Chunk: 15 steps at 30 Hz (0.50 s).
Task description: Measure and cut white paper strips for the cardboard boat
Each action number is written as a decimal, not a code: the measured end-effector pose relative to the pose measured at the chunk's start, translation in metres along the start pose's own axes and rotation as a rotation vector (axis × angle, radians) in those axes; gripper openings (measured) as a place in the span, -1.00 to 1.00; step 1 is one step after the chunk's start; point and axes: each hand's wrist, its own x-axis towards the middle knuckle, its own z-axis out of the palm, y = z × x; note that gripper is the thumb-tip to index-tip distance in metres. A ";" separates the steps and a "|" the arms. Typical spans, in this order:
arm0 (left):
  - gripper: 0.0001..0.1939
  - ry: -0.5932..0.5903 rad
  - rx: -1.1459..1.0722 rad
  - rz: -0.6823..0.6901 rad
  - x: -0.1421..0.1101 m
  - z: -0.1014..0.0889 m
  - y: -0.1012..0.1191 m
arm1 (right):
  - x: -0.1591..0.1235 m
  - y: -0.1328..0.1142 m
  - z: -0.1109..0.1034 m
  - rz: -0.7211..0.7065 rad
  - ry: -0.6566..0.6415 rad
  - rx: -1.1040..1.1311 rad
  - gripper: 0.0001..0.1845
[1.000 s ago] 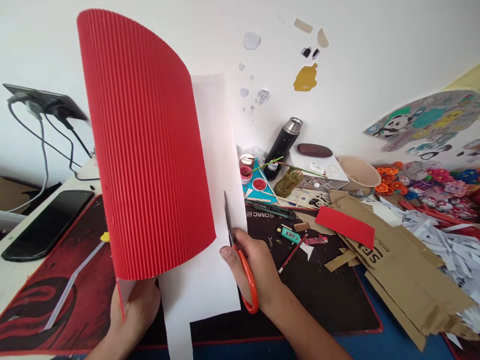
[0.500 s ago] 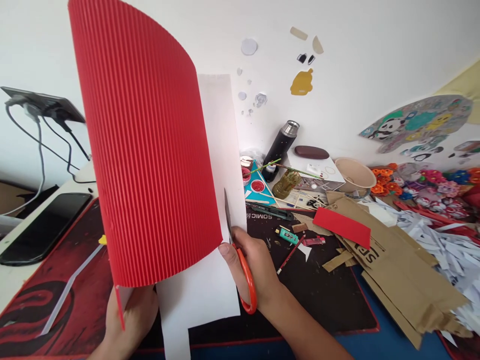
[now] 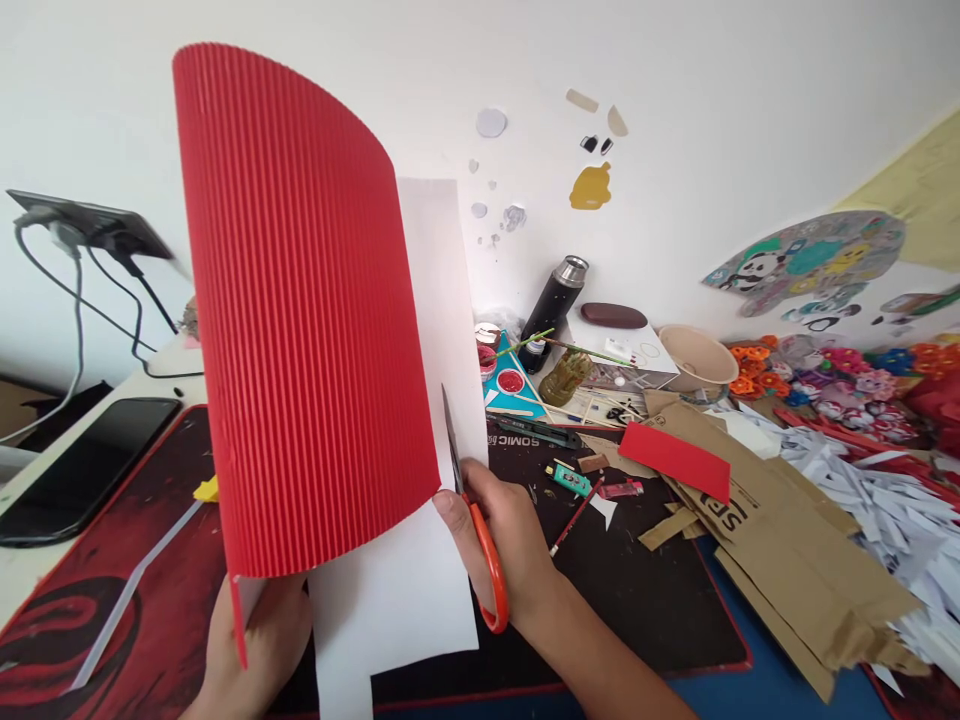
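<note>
A large sheet of red corrugated paper point(image 3: 307, 330) stands upright and curved before me. My left hand point(image 3: 259, 635) grips its lower left part from behind; most of the fingers are hidden by the sheet. Behind it, a white paper sheet point(image 3: 397, 620) with a notched lower edge hangs down. My right hand point(image 3: 502, 530) is closed around orange-handled scissors point(image 3: 493, 570), blades pointing up along the right edge of the red sheet, over the white paper. The thumb lies close to the red sheet's lower right corner; whether it presses on it I cannot tell.
On the dark desk mat point(image 3: 622, 590) lie a green lighter point(image 3: 570, 478), a pencil point(image 3: 576, 517) and a cutter knife point(image 3: 536, 430). Brown cardboard point(image 3: 810, 590) and white paper strips point(image 3: 892, 510) spread rightward. A black flask point(image 3: 553, 305) stands behind; a phone point(image 3: 90, 465) lies left.
The red sheet's top edge sits lower in view and slightly further right. The background has shifted down a little as the view tilts. Both hands keep their hold.
</note>
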 end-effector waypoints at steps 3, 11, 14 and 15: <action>-0.77 -0.049 -0.190 -0.056 -0.002 0.000 0.000 | 0.000 0.000 0.000 -0.015 0.018 0.005 -0.53; -0.66 -0.127 -0.665 -0.389 0.010 -0.016 0.023 | 0.000 0.000 -0.001 -0.018 0.034 0.009 -0.57; -0.67 -0.078 -0.578 -0.297 0.003 -0.009 0.016 | -0.001 0.000 -0.001 -0.010 0.037 0.010 -0.57; -0.67 -0.084 -0.537 -0.234 0.000 -0.005 0.010 | -0.001 0.000 -0.001 -0.006 0.036 0.011 -0.56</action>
